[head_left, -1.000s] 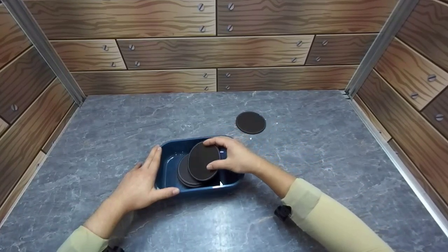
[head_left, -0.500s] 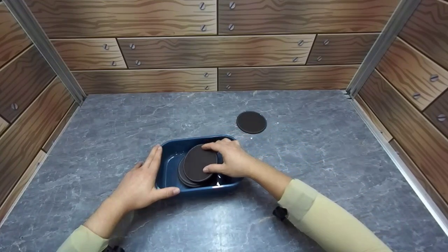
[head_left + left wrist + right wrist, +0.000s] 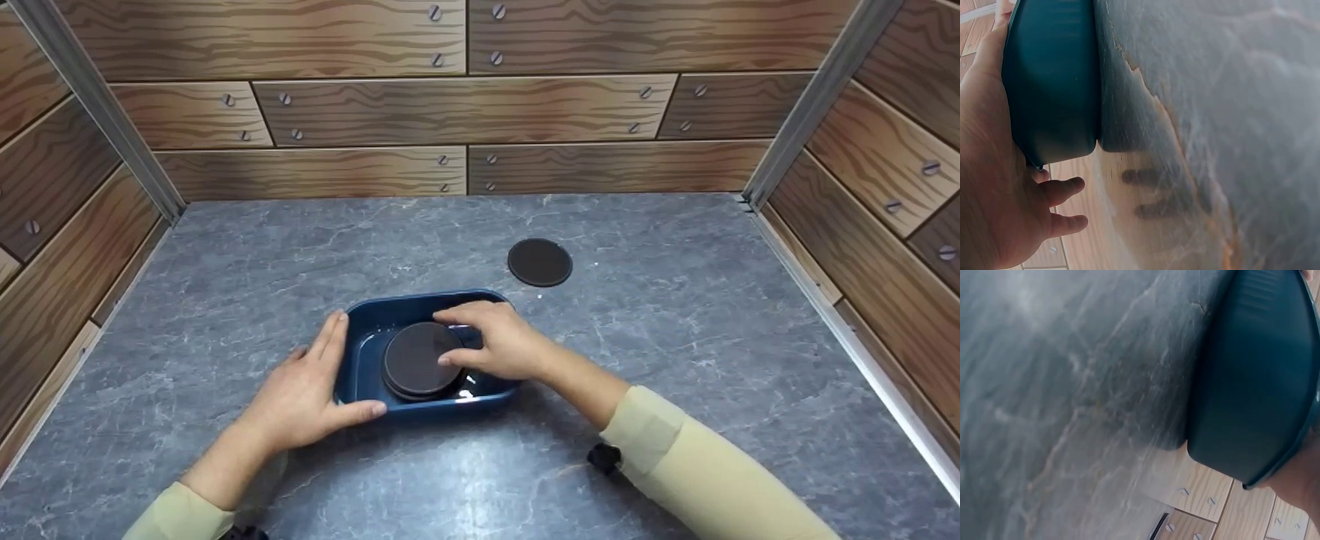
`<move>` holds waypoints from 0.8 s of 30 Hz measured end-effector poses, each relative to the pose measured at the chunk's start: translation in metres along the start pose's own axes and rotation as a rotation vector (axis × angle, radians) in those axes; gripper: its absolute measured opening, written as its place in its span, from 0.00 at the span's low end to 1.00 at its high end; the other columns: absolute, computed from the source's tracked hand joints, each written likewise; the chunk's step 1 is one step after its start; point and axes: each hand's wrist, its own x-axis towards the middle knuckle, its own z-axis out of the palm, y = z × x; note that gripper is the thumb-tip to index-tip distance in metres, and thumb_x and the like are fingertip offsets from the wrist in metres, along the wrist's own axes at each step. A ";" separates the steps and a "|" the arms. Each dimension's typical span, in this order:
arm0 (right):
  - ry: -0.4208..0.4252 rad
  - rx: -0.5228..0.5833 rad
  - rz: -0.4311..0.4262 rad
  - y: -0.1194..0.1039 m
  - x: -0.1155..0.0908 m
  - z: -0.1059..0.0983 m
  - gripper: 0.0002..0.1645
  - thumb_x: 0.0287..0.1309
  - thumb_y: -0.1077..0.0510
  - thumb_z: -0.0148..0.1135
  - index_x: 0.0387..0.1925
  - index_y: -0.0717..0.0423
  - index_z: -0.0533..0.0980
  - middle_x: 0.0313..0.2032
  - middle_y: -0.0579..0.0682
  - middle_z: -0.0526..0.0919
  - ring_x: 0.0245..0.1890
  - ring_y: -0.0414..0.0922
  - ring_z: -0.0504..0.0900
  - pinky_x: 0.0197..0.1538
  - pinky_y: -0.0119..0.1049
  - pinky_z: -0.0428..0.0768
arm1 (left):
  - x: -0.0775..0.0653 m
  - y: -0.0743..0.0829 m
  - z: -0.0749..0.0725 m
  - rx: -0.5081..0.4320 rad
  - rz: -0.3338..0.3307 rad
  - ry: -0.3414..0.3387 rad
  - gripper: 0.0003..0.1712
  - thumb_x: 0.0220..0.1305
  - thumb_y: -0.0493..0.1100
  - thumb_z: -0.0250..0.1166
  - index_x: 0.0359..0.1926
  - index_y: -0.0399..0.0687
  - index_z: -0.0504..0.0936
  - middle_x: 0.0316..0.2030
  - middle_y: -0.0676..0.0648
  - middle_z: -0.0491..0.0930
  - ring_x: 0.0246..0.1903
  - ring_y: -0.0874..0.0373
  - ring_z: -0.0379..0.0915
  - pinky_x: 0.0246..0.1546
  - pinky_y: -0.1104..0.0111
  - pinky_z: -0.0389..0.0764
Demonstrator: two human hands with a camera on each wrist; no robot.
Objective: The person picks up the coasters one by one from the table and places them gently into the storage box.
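Note:
In the head view a blue rectangular dish (image 3: 360,375) stands on the table, holding a stack of round dark coasters (image 3: 420,360). The top coaster lies nearly level over those below; how many there are is hidden. My right hand (image 3: 506,341) reaches over the dish's right side, thumb and forefinger spread at the stack's right edge, gripping nothing. My left hand (image 3: 300,397) rests against the dish's left end, its thumb along the front rim and its fingers straight. The left wrist view shows that left hand (image 3: 999,185) beside the dish's outer wall (image 3: 1055,79).
Another round dark coaster (image 3: 540,262) lies flat on the grey marbled table (image 3: 675,300), behind and to the right of the dish. Wood-patterned panels (image 3: 465,112) enclose the table at the back and both sides.
The coaster my right hand held tilted over the stack has moved down and slightly left and now lies flat on top, let go. My left hand and the dish have stayed put.

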 end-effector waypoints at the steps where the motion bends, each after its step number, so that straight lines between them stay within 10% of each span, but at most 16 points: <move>1: 0.020 0.026 -0.012 0.001 -0.001 -0.002 0.37 0.64 0.45 0.75 0.69 0.57 0.79 0.64 0.53 0.84 0.67 0.54 0.78 0.72 0.54 0.71 | 0.000 0.000 0.000 -0.001 0.000 0.002 0.76 0.59 0.83 0.63 0.85 0.36 0.41 0.84 0.33 0.43 0.70 0.30 0.68 0.69 0.33 0.66; 14: 0.268 0.317 0.151 0.043 -0.006 -0.072 0.29 0.65 0.58 0.76 0.65 0.60 0.80 0.52 0.58 0.88 0.51 0.51 0.86 0.57 0.41 0.84 | 0.001 -0.001 0.000 0.002 0.013 0.022 0.78 0.57 0.85 0.62 0.85 0.36 0.42 0.84 0.35 0.43 0.68 0.29 0.69 0.69 0.33 0.66; 24: 0.352 0.279 0.272 0.086 -0.001 -0.104 0.28 0.67 0.57 0.75 0.65 0.61 0.80 0.54 0.59 0.87 0.56 0.53 0.84 0.59 0.46 0.81 | -0.001 -0.002 0.000 0.003 0.002 0.003 0.77 0.58 0.85 0.62 0.85 0.36 0.41 0.84 0.34 0.43 0.68 0.30 0.70 0.69 0.33 0.65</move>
